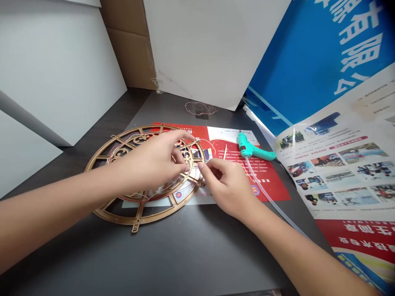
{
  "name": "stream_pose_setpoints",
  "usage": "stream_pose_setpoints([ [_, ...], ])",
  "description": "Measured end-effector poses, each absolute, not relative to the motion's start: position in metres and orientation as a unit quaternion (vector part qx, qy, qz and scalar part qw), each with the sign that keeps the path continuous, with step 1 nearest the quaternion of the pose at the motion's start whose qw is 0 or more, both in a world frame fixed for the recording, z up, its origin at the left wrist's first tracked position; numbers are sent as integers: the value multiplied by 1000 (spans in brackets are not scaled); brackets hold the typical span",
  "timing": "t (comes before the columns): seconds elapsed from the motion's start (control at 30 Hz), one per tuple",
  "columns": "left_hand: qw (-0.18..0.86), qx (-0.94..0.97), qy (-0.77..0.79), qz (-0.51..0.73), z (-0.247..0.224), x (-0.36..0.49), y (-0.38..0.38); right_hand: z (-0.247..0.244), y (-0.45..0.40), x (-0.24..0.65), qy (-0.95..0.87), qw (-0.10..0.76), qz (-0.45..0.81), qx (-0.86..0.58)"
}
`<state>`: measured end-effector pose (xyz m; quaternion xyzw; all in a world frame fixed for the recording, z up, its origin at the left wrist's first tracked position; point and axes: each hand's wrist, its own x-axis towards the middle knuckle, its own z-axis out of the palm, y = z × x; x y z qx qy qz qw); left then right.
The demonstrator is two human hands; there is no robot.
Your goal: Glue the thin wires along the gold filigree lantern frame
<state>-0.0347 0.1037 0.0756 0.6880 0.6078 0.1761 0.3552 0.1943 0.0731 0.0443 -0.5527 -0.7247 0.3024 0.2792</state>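
Observation:
A round gold-coloured openwork frame (139, 211) with spokes, scrollwork and small tabs lies flat on printed sheets. Thin wires (129, 139) run around its inner ring. My left hand (157, 158) reaches across the frame, its thumb and fingers bent together above the inner ring's right side; whatever they pinch is too small to make out. At the frame's right rim, my right hand (230, 185) has thumb and forefinger closed, and what lies between them is hidden. A loop of thin wire (212, 144) sticks out just beyond the rim.
Right of the frame lies a teal glue gun (253, 150) with a clear glue stick (262, 189) trailing from it. A small wooden stick (225, 151) rests on the red sheet (271, 181). Farther back lies a loose wire loop (201, 109). White panels (210, 45) and a poster (345, 164) enclose the table.

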Motion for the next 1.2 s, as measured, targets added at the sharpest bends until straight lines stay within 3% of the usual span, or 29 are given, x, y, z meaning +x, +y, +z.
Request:
stream_pose_setpoints([
  [0.33,364,686,617,131,65,-36,113,47,77,179,-751,160,209,-605],
  [1.2,437,644,615,127,78,-27,103,48,77,176,-755,87,173,-627],
])
